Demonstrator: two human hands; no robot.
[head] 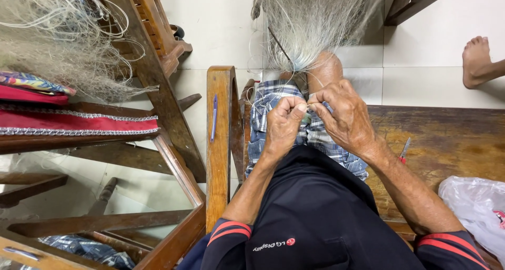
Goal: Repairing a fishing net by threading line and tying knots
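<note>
Head view, looking straight down at our lap: we sit on a wooden bench (447, 138) with a bundle of pale fishing net (310, 23) hanging from above and gathered to a narrow neck just past our knee. Our left hand (284, 125) is curled shut, thumb pressed against the forefinger, pinching a strand of the net's twine. Our right hand (342, 115) is closed as well, its fingertips meeting the left thumb over the same spot, so both hands grip the line at one point above our checked shorts (315, 136). Something small and greenish shows between the two thumbs; it may be a netting needle or a knot of twine, but the hands cover too much of it for us to say.

We judge that we are in the middle of tying or tightening a knot in the mesh. The next move would seem to call for steady tension from the left hand while the right draws the loose end through and snugs it down, without letting the fine strands slip or tangle.

A blue pen (214, 117) lies on the bench's arm (221, 144) to our left. A red-handled blade (404, 149) rests on the seat at our right, near a crumpled plastic bag (476, 207). Another person's bare foot (478, 59) shows on the tiled floor (421, 49).
</note>
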